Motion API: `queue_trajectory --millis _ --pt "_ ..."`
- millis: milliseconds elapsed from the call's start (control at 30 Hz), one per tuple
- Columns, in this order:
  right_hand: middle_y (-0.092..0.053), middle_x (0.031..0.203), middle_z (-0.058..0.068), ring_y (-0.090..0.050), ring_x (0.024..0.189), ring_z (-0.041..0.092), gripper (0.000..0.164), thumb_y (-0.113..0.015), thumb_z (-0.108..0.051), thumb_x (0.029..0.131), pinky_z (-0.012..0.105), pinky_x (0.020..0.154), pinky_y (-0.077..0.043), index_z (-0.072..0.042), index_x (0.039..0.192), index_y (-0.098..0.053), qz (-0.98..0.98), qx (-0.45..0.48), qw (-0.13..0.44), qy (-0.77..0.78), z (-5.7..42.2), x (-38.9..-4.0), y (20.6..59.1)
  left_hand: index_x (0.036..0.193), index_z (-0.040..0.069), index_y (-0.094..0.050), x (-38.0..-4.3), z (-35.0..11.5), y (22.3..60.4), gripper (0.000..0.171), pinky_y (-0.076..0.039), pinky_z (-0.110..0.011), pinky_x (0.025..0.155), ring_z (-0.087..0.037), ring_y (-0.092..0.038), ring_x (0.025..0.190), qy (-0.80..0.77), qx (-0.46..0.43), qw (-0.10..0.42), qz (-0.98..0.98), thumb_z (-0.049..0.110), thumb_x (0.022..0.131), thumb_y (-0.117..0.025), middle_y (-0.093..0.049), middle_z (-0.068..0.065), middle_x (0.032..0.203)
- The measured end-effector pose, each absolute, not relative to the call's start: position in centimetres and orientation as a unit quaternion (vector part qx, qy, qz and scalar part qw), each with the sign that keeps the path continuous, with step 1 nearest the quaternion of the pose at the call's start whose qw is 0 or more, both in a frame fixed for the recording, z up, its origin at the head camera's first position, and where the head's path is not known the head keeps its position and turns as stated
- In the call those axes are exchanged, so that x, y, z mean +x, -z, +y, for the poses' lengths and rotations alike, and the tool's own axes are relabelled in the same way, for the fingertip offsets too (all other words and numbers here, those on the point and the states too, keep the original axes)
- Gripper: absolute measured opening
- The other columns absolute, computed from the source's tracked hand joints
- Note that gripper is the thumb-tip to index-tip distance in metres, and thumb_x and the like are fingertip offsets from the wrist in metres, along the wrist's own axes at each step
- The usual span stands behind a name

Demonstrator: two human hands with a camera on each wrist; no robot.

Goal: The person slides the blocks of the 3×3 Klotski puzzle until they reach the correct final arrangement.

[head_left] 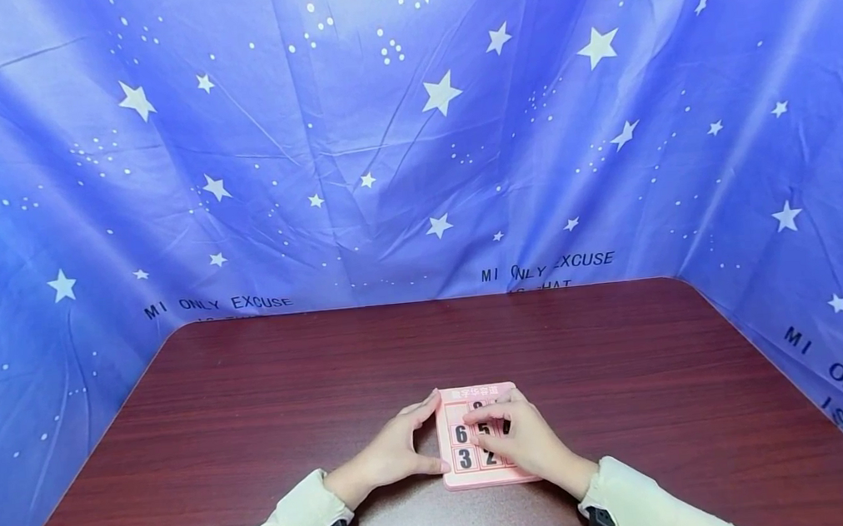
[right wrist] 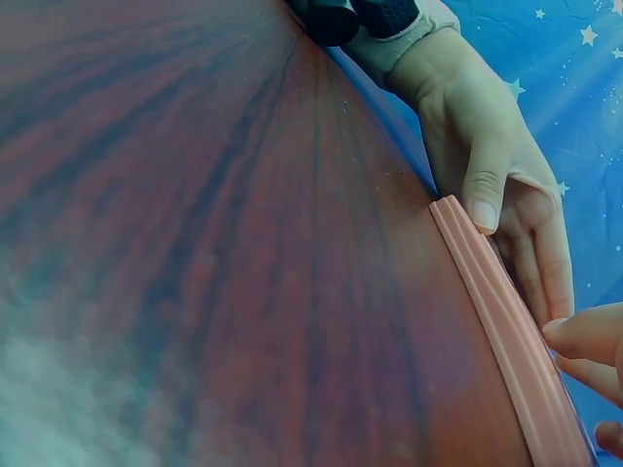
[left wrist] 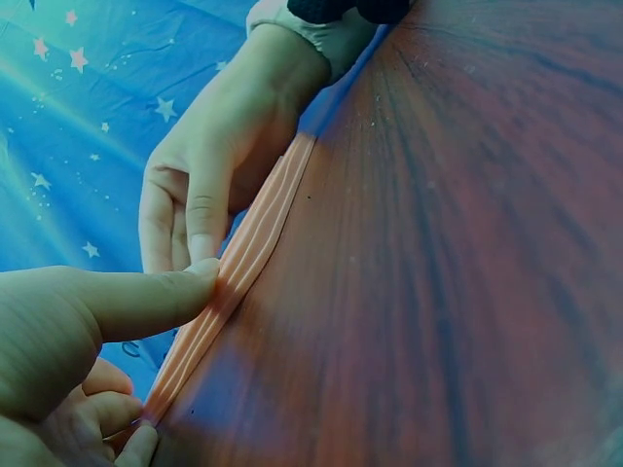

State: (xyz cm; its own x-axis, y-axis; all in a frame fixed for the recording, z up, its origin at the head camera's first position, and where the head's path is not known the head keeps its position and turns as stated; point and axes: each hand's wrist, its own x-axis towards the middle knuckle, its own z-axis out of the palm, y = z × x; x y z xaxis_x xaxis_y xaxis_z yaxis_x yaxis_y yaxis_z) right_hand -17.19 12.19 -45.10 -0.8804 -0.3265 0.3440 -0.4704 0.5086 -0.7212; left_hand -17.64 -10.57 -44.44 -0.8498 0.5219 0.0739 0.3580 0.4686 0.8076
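A pink sliding number puzzle (head_left: 452, 482) lies flat on the table near its front, with black digits on square tiles. A tile with 6 (head_left: 461, 435) and one with 3 (head_left: 465, 459) show in its left column, under a vacant slot. My left hand (head_left: 400, 449) holds the puzzle's left side, thumb at the near corner and fingers at the far one. Over the right part of the board is my right hand (head_left: 525, 438), index finger and thumb spread, their tips at the middle tiles. It hides several tiles on the right. Both wrist views show the puzzle's ridged side edge (left wrist: 243, 263).
The dark red wood-grain table (head_left: 288, 375) stretches away behind and to both sides of the puzzle. A blue cloth (head_left: 350, 135) with white stars hangs around its back and sides. Pale sleeves (head_left: 286, 521) and black wrist straps lie at the front edge.
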Motion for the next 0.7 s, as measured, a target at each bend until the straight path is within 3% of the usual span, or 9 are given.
queue_trajectory --millis 300,700 --pt "-0.060 0.085 -0.004 -0.046 0.080 0.014 0.026 -0.078 -0.008 0.072 0.023 0.064 -0.041 -0.017 0.096 -0.076 -0.872 0.201 0.093 -0.436 13.2 -18.4 44.6 0.143 -0.004 -0.033 -17.6 -10.5 44.6 0.096 -0.024 -0.050 0.110 -0.032 -0.032 0.135 -0.455 0.265 0.080 0.847 0.016 0.065 -0.084 -0.031 -0.018 0.150" --pt "-0.054 0.073 -0.003 -0.043 0.072 0.012 0.022 -0.079 -0.009 0.072 0.022 0.058 -0.037 -0.016 0.093 -0.077 -0.886 0.162 0.085 -0.426 14.0 -19.5 44.4 0.143 -0.004 -0.033 -17.6 -10.5 44.5 0.095 -0.024 -0.050 0.110 -0.033 -0.032 0.134 -0.451 0.263 0.078 0.849 0.016 0.065 -0.084 -0.032 -0.017 0.150"
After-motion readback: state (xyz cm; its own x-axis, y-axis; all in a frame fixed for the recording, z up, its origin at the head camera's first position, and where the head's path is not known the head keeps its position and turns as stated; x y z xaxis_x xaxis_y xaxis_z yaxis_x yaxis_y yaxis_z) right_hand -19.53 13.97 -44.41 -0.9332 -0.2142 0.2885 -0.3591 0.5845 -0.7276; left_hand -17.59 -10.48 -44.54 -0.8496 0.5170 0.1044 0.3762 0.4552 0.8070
